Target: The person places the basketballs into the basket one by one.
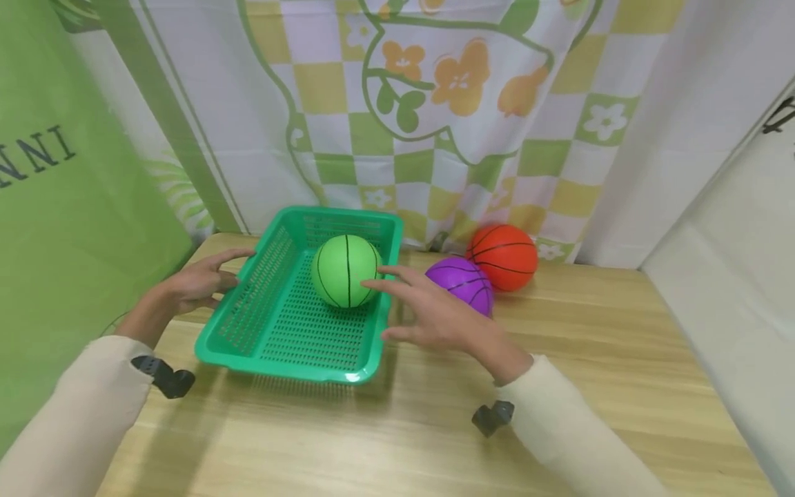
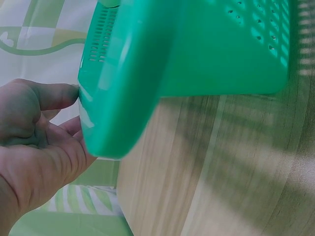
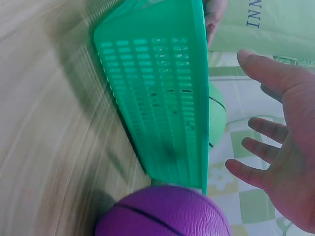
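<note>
A green plastic basket [image 1: 292, 369] with slotted walls stands on the wooden table. In it, toward the right wall, lies a light green ball [image 1: 346, 270] with black lines. My left hand [image 1: 203, 281] is at the basket's left rim, its fingertips touching the edge; the left wrist view shows the fingers [image 2: 59, 96] right against the rim. Over the right rim hovers my right hand [image 1: 428, 310], fingers spread, fingertips overlapping the green ball in the head view. The right wrist view shows that palm holding nothing. Just beyond this hand sits a purple ball [image 3: 165, 214], partly hidden by it.
Touching the purple ball from behind is a red ball [image 1: 502, 257]. A patterned curtain [image 1: 435, 159] hangs along the table's back edge. Green fabric [image 1: 68, 228] stands at the left, and a pale panel [image 1: 739, 235] borders the right side.
</note>
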### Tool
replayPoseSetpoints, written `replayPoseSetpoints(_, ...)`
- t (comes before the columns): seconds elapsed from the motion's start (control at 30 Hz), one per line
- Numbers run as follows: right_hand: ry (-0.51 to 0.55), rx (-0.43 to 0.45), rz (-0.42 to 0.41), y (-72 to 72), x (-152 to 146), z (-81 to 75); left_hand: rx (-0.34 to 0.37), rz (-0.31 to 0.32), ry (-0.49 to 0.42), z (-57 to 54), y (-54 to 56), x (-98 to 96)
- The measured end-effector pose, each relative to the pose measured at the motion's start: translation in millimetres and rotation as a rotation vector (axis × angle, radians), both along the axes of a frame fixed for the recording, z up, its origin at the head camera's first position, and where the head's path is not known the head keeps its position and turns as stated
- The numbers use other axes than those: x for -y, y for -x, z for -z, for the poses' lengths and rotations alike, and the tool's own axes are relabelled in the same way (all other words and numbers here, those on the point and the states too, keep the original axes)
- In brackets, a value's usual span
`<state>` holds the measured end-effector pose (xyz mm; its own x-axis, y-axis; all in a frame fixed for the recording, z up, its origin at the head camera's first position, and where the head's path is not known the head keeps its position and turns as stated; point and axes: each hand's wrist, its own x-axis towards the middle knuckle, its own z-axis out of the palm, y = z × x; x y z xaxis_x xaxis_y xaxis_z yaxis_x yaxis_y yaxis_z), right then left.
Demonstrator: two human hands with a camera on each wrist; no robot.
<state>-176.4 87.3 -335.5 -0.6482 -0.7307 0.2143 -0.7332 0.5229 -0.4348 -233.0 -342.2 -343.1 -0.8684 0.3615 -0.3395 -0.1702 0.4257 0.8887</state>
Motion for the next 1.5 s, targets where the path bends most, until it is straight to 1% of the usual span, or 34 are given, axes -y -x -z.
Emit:
replayPoseSetpoints(0.13, 0.023, -0.002, 0.023, 1.2, -11.1, 1.0, 0.005, -0.018, -0.002, -1.0, -0.5, -0.7)
replayPoseSetpoints(0.23, 0.033, -0.02, 0.032, 2.7, -19.5, 0.2, 0.011, -0.024, -0.004, -1.4, -0.3, -2.3)
replayPoseSetpoints(0.43, 0.058, -0.058, 0.044, 6.1, -35.3, -1.6, 0.006, -0.002, 0.03, -2.0, -0.6, -3.1)
replayPoseSetpoints(0.53, 0.071, -0.045, 0.072, 7.2, -43.4, -1.4, 0.006, 0.006, 0.036, -2.7, -1.6, -2.4)
replayPoseSetpoints(0.77, 0.088, -0.023, 0.114, 9.6, -62.1, 0.1, 0.011, -0.001, 0.012, -2.9, -4.0, -1.0)
replayPoseSetpoints(1.0, 0.145, -0.048, 0.132, 12.1, -76.7, -1.9, 0.018, 0.001, -0.006, -1.7, -0.8, -2.3)
replayPoseSetpoints(1.2, 0.166, -0.037, 0.156, 14.3, -91.7, -1.5, 0.019, -0.004, -0.004, -1.0, -0.5, -2.3)
replayPoseSetpoints(1.33, 0.18, -0.029, 0.174, 14.9, -103.7, 0.3, 0.021, -0.013, -0.004, -1.4, -0.9, -2.4)
replayPoseSetpoints(1.5, 0.2, -0.001, 0.198, 13.7, -121.4, 5.0, 0.018, -0.008, -0.001, -1.8, -1.1, -2.9)
